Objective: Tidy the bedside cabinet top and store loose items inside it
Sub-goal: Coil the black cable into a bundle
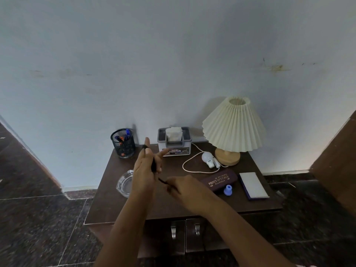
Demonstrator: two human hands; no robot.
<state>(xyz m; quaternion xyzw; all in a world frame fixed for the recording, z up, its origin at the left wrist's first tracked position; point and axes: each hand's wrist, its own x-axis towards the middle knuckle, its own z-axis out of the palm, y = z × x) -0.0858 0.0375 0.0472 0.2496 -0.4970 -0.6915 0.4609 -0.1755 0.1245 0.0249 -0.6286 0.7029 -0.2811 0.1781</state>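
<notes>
My left hand (145,168) is raised above the dark brown cabinet top (115,209), fingers partly spread, with a thin black cord (153,164) looped around them. My right hand (185,189) pinches the free end of that cord just right of the left palm. Loose on the top lie a maroon glasses case (219,181), a small blue plastic piece (227,189), a white pad with a dark cover (253,185), a white bulb (207,157) and a glass ashtray (125,183). Both cabinet doors (173,232) below are closed.
At the back stand a black mesh pen holder (123,143), a grey tissue box (174,141) and a pleated cream lamp (233,128) whose white cable (189,164) loops across the top. A wall is behind, dark stone floor on both sides, and a brown panel (339,160) at right.
</notes>
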